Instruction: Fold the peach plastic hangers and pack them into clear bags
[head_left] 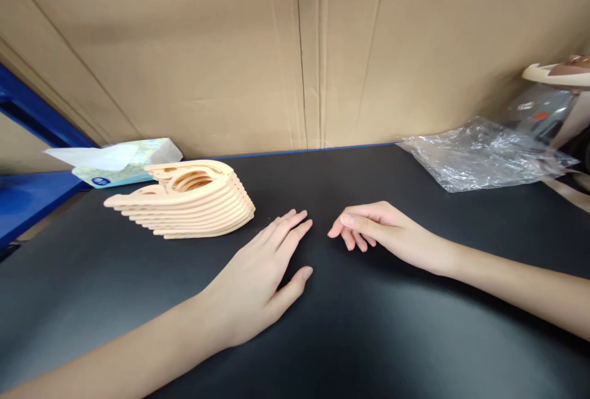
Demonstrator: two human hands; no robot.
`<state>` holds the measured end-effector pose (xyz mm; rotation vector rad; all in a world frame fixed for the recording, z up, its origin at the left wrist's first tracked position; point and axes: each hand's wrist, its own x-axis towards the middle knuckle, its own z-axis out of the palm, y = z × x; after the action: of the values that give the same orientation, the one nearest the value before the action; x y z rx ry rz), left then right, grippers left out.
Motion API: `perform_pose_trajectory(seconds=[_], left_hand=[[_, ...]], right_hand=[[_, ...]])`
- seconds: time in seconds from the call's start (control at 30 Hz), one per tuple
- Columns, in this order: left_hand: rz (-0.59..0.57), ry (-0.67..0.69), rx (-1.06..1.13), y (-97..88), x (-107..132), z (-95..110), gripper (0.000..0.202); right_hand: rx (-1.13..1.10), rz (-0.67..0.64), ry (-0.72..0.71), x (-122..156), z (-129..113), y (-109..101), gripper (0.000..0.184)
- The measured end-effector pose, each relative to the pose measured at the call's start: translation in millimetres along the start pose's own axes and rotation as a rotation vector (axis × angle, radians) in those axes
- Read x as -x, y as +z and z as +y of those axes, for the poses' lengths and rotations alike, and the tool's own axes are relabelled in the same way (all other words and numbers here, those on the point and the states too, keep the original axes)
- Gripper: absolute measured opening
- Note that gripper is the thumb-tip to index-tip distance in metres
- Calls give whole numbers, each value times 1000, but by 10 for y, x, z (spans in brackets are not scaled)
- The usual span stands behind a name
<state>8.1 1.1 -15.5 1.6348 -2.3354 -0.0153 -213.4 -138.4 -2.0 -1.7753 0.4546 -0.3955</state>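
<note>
My left hand (258,276) lies palm down on the black table (322,337), fingers stretched out and thumb apart, holding nothing. Just beyond it, to the left, is a neat stack of beige, flat plastic pieces (198,202). They are shaped like clothes hangers, with a rounded opening and a long pointed arm, several nested on one another. My left fingertips are close to the stack but apart from it. On the right, my right hand (373,225) hovers low over or rests on the table. Its thumb is closed against the index finger, the other fingers curl loosely, and nothing shows in them.
A tissue pack (129,162) with a tissue sticking out lies behind the stack. Crumpled clear plastic film (479,156) is at the back right, beside a partly seen bagged item (539,107). A cardboard wall (230,48) closes the back; a blue frame (41,116) stands left.
</note>
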Motion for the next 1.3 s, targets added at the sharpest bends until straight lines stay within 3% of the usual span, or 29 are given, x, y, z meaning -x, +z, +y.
perform_pose_trajectory(seconds=[0.27,0.73,0.97,1.3], left_hand=[[-58,-40,-18,-68,-142,79,52],[-118,2,17,-123,-97,-44,56],[-97,14,32,-107,-84,-59,54],[-116,15,14,-120,-95,-50,55]], right_hand=[[47,-3,8,9,-15,1,37],[257,-19,7,9,-22,27,37],[117,18,31,-9,-22,7,32],[107,-10,39,-13,-18,-1,32]])
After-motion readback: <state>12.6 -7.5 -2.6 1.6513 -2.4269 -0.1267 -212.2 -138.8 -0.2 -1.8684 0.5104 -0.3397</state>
